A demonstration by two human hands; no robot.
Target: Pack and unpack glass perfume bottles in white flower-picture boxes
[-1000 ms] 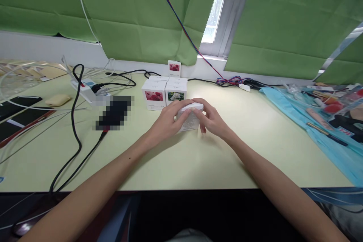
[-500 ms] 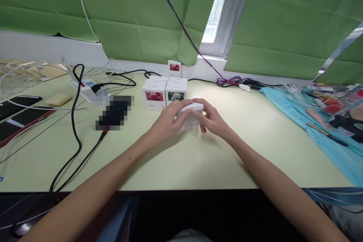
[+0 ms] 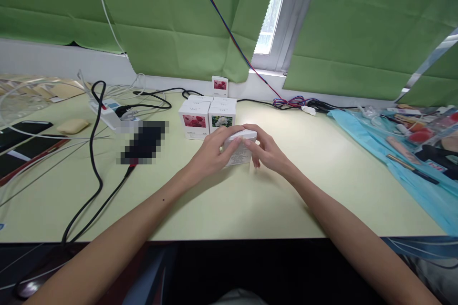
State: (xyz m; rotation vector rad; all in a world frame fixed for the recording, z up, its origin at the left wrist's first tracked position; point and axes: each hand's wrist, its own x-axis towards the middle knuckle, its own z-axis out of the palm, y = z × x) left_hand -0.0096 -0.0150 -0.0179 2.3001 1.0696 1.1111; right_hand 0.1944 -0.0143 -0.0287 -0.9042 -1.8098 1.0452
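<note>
A white box (image 3: pixel 239 154) with small print on its near side stands on the pale table (image 3: pixel 229 209). My left hand (image 3: pixel 219 148) is closed round its left side, with the thumb on the near top edge. My right hand (image 3: pixel 267 150) holds it from the right, its thumb beside the left one. Just behind and to the left are grouped white boxes, one with a picture of red flowers (image 3: pixel 194 121) and one with a white flower (image 3: pixel 222 122). The hands hide parts of the held box.
A small white box (image 3: pixel 220 86) stands against the wall. Black cables (image 3: pixel 93 152), a power strip (image 3: pixel 113 116) and a blurred-out dark device (image 3: pixel 143 143) lie left. Blue plastic sheeting (image 3: pixel 390 162) with assorted items covers the right side.
</note>
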